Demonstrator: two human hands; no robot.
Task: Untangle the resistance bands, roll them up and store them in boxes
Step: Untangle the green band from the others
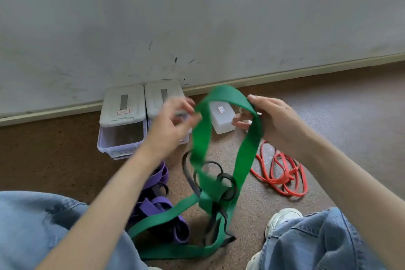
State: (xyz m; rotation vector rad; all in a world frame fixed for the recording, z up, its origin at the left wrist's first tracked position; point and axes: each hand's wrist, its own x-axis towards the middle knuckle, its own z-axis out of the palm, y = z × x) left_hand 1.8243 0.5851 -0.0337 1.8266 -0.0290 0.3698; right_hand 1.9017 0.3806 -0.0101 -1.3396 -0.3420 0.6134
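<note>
A wide green band (245, 155) is lifted in a loop above the floor, with a thin black band (225, 184) knotted around its lower part. My right hand (274, 120) grips the loop's upper right side. My left hand (173, 123), blurred, is at the loop's left side with fingers curled; whether it pinches the band is unclear. A purple band (157, 206) lies heaped under my left forearm. A thin red band (282, 173) lies coiled on the floor to the right.
Two lidded grey boxes (122, 120) (163, 94) stand by the wall. A small clear box (221, 118) sits behind the green loop. My knees in blue jeans (28, 226) and a white shoe (282, 219) flank the bands on the brown floor.
</note>
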